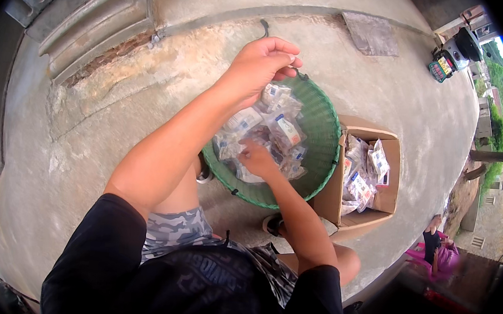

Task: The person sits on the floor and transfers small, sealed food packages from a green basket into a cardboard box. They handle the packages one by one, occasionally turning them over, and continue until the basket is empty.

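Observation:
A round green woven basket (322, 118) stands on the floor in front of me, with several clear plastic packets (286, 131) heaped inside. My left hand (269, 60) is raised over its far rim, the thumb against curled fingers. Nothing shows in that hand, though a dark tie on the rim is close below the fingertips. Low in the basket, my right hand (258, 160) touches the packets at the near left with thumb and index finger. Whether it grips one is unclear, since the other fingers are hidden under the hand.
Right of the basket, close against it, is an open cardboard box (391, 169) containing similar labelled packets (361, 184). A flat grey sheet (372, 35) lies by the wall. A scooter (455, 56) is parked at upper right. Farther right, a person (438, 249) sits on a pink chair.

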`<state>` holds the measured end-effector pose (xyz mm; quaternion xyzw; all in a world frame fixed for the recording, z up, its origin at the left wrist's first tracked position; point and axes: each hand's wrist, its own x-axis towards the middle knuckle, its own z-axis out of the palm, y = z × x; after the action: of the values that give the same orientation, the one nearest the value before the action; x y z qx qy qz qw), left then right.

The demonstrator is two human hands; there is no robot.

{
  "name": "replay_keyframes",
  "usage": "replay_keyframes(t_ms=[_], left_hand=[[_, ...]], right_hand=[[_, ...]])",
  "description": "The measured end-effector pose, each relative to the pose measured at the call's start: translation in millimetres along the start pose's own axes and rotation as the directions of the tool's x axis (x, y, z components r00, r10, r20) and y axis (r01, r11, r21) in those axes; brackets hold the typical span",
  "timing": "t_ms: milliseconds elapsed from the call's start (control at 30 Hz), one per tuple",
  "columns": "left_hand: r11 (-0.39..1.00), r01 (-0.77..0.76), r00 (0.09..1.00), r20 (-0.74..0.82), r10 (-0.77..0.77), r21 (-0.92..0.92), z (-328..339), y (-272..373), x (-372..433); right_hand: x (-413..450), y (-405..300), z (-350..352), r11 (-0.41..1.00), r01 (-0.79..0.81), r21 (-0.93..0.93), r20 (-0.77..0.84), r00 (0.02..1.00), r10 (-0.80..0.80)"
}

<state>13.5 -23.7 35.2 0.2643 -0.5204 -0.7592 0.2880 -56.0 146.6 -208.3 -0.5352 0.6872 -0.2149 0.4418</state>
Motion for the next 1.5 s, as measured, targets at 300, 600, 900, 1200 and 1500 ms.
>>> replay_keyframes(t_ms=[300, 600, 900, 1200, 1500], left_hand=[[0.999, 0.025, 0.997, -0.074, -0.026, -0.023, -10.5, 17.2, -5.0], [0.998, 0.034, 0.999, -0.025, -0.035, -0.056, -7.2, 6.7, -5.0], [0.999, 0.048, 0.999, -0.014, -0.049, -0.024, 0.3, 1.0, 3.7], [1.0, 0.023, 1.0, -0.013, -0.023, 0.006, 0.4, 2.0, 8.9], [1.0, 0.012, 1.0, -0.008, -0.012, 0.024, 2.3, 1.5, 5.4]], right_hand=[[120.6, -56.8, 55.0, 0.862, -0.04, -0.506, -0.129, 0.991, -0.03], [82.1, 11.7, 100.4, 0.781, -0.007, -0.625, -0.304, 0.923, -0.235], [33.1, 51.4, 97.7, 0.996, 0.018, -0.084, -0.252, 0.967, -0.039], [-90.1, 44.6, -152.0, 0.896, 0.191, 0.401, -0.849, 0.445, 0.286], [-174.4, -13.4, -224.4, 0.915, 0.292, 0.278, -0.946, -0.082, 0.314]])
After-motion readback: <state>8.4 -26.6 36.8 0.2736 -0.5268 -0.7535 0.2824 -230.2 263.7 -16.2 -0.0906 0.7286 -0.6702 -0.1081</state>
